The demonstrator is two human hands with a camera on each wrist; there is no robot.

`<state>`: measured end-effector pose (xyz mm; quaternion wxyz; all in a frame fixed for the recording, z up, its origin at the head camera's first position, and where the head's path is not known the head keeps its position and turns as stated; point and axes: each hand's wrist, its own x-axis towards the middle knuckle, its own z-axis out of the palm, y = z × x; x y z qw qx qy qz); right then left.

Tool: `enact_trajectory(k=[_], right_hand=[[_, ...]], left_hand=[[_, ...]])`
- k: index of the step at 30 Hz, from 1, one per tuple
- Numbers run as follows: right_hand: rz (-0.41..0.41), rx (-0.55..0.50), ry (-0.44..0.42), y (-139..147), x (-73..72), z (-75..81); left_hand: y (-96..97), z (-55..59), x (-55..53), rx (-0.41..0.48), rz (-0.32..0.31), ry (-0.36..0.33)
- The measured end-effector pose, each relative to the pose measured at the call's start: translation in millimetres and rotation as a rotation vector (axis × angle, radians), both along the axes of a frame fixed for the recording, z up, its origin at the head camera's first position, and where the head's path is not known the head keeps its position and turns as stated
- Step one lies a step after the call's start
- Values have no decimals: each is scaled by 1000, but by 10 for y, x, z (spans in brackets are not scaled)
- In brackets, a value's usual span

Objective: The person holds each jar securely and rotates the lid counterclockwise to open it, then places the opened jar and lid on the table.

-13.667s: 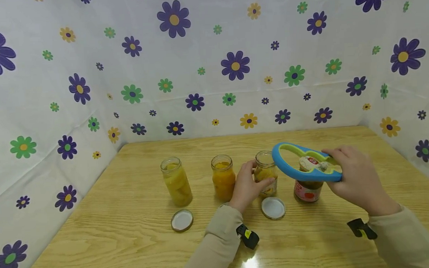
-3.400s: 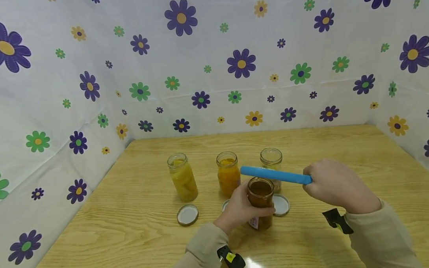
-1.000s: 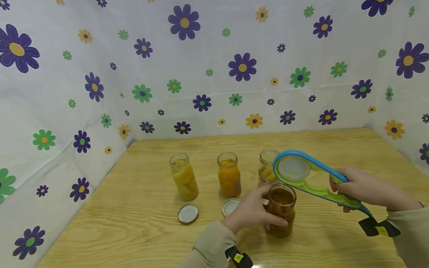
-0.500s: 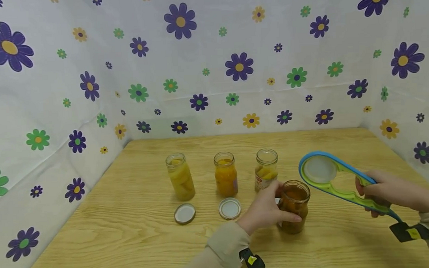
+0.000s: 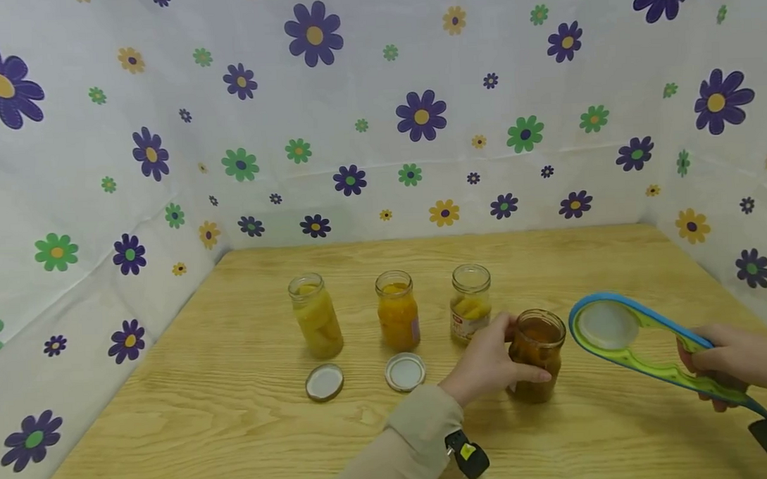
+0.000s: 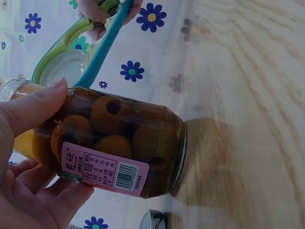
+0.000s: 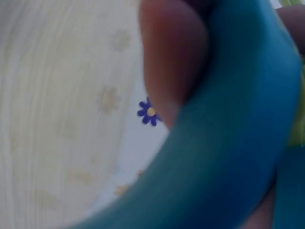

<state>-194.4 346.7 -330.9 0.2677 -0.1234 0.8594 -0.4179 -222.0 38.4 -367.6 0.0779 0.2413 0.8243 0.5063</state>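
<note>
In the head view my left hand (image 5: 489,363) grips an open glass jar (image 5: 536,357) of dark brown syrup, thumb across its near side. The left wrist view shows round brown fruit inside that jar (image 6: 119,138) and a pink label with a barcode. Whether its base touches the table I cannot tell. My right hand (image 5: 724,361) holds a blue and green jar opener (image 5: 654,371) by its handle end, just right of the jar. A pale round lid (image 5: 608,325) sits in the opener's wide loop. The right wrist view is mostly filled by the blue opener (image 6: 102,52).
Three more lidless jars stand in a row behind: one with pale yellow pieces (image 5: 316,319), one with orange fruit (image 5: 397,316), one with yellow fruit (image 5: 470,310). Two lids (image 5: 325,382) lie in front on the wooden table (image 5: 206,415). A flowered cloth (image 5: 352,71) encloses the back and sides.
Much earlier the brown jar was capped, with the opener over it; now the lid is in the opener. Over the last second, my left hand moved the jar right and the opener moved right and lower.
</note>
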Motion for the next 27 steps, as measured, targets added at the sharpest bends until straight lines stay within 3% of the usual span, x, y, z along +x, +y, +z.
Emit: enact_trajectory(k=[6,12,18,25,27], right_hand=[[-6,66,3,105,23,-69],[2,98,-11,142,8,-173],[40,117,-38,45,15,-227],[14,119,-67,-110,-24,-269],[70,82,-66,-154,-60,-295]], left_hand=[[88,14,-52,-50,33,20],[192,12,-136,-39,60,-10],[315,5,-229,-41,115,20],[438,-2,-359,-65,185,62],[456,-6,-399,-69,192,64]])
